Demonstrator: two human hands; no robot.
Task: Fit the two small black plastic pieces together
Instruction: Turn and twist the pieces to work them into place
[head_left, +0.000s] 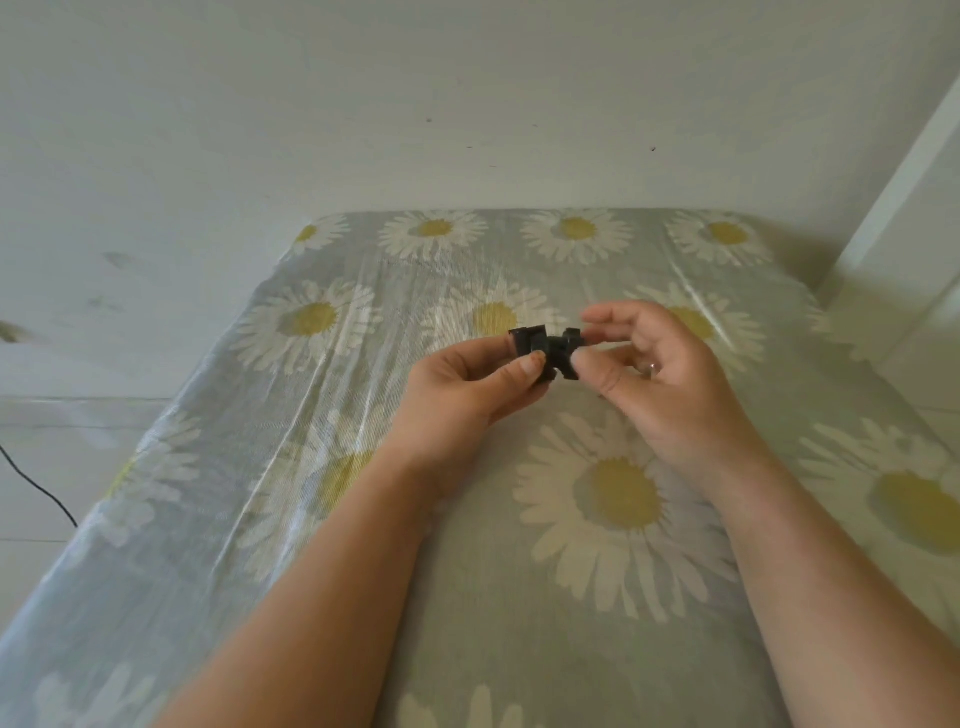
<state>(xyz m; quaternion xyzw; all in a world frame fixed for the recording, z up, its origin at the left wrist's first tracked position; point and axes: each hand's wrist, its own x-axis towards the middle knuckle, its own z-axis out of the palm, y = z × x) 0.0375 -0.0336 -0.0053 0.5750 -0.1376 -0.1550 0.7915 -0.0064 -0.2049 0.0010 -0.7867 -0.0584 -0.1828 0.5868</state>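
Black pieces meet above the bench (519, 597): my left hand (462, 389) pinches the left piece (527, 340), my right hand (660, 379) pinches the right piece (569, 348), their inner ends touching between my fingertips

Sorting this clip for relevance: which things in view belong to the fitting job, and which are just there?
Part of the job:
- left black piece, pinched by the left hand
- right black piece, pinched by the right hand; the two pieces meet in the middle

Just there:
- daisy-print cloth over the table
- black cable on the floor at left
- ring on a right finger
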